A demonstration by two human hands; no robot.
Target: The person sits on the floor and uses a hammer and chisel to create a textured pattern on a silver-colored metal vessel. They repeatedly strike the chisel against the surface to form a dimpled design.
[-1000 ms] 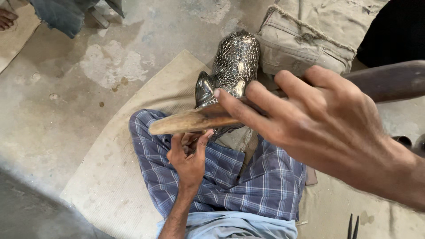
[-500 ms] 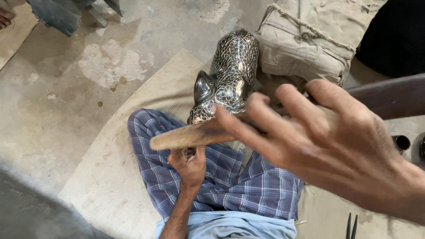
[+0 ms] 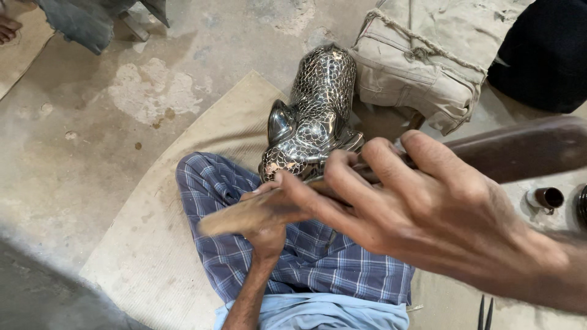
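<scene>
A dark metal animal figure (image 3: 315, 116), covered in a silvery scale pattern, rests on my checked-cloth lap (image 3: 318, 263). My right hand (image 3: 428, 226) reaches in from the right, its fingers closed on one end of a wooden stick (image 3: 238, 217). The stick is blurred and points left, just below the figure's lower end. My left hand (image 3: 266, 238) sits under the stick at the figure's base, fingers curled. The stick hides most of it, so I cannot tell whether it holds anything.
A beige mat (image 3: 159, 244) lies on the concrete floor beneath me. A rope-tied beige bundle (image 3: 428, 67) stands behind the figure, and a dark wooden beam (image 3: 526, 153) crosses at right. A small metal cup (image 3: 544, 198) and dark tool tips (image 3: 484, 313) lie right. Another person's foot (image 3: 9, 27) shows top left.
The stick's free end has dropped lower and gone blurry. My right hand has shifted left and down over the figure's base. The left hand has stayed put.
</scene>
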